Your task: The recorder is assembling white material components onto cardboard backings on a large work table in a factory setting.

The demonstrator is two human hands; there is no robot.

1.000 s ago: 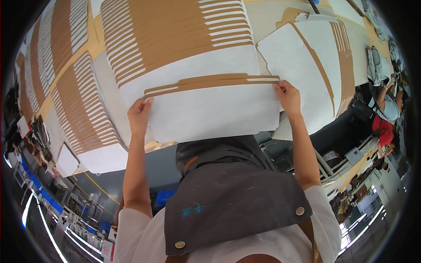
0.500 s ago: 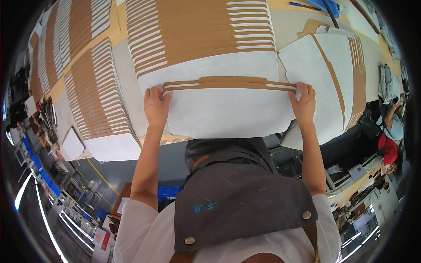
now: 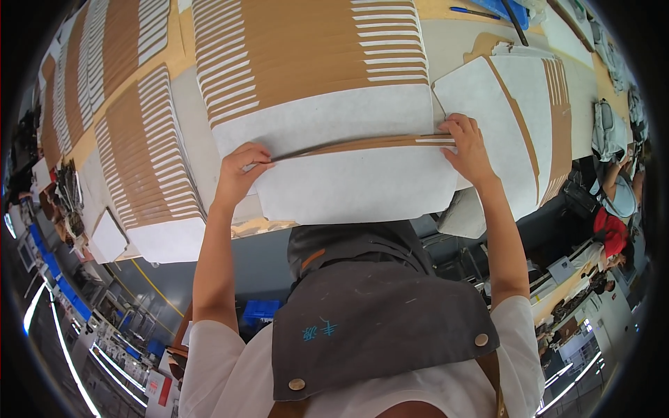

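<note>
Close in front of my apron is a small stack of white sheets (image 3: 359,182) with brown, white-striped far edges. My left hand (image 3: 239,173) pinches the left end of that far edge between thumb and fingers. At its right end, my right hand (image 3: 468,148) grips the edge, thumb on the near side. The brown edge stands slightly raised and bowed, lower at the left. Just beyond lies a large overlapped stack of brown and white sheets (image 3: 306,59), its nearest sheet showing a white face.
To the left, a narrower overlapped stack (image 3: 143,150) lies on the table, with more stacks (image 3: 115,59) behind it. White sheets with brown edges (image 3: 519,122) lie at the right. A blue pen (image 3: 475,12) and a blue tray (image 3: 512,10) are far right.
The far edge of the held sheets has gone from flat to raised and bowed. My left hand has moved slightly nearer, and my right hand has turned and shifted a little outward along the edge.
</note>
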